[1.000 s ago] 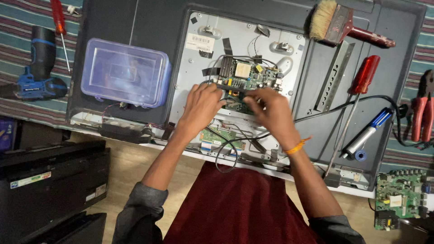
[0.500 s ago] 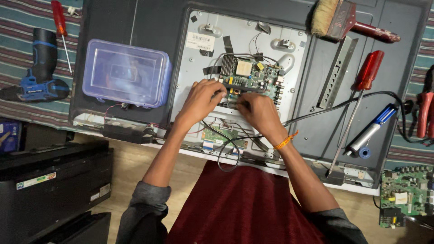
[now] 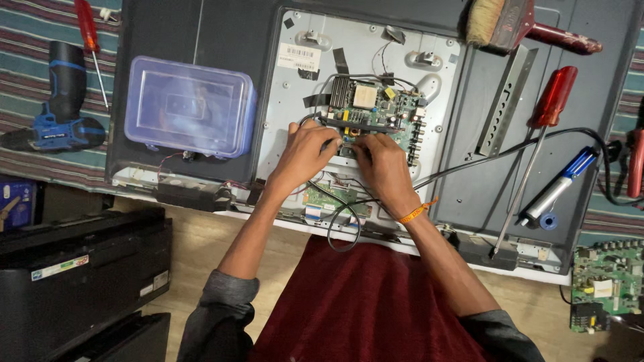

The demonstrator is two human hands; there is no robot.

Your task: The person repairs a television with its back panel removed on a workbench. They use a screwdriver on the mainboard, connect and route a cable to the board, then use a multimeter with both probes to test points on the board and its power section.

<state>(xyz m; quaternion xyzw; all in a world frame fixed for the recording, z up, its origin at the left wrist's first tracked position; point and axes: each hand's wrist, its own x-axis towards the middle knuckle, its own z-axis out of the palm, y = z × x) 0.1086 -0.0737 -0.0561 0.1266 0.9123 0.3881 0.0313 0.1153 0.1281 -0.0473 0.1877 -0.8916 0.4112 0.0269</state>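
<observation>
A flat television lies face down with its back off, showing a grey metal chassis [image 3: 295,100]. A green circuit board [image 3: 379,107] sits in its middle with black cables running from it. My left hand [image 3: 305,153] and my right hand [image 3: 381,164] rest side by side on the board's lower edge, fingers curled onto it. What the fingertips pinch is hidden. An orange band circles my right wrist. A small green board [image 3: 335,198] lies just below my hands.
A clear plastic box [image 3: 190,106] sits left on the panel. A blue drill [image 3: 60,114] and red screwdriver [image 3: 87,33] lie far left. Right: a brush [image 3: 510,23], a metal bracket [image 3: 506,97], a red screwdriver [image 3: 547,114], a blue-tipped soldering tool [image 3: 560,184], a spare board [image 3: 607,285].
Both hands have stayed on the main board and drawn closer together at its lower edge. The view has shifted slightly, with the television sitting higher in frame.
</observation>
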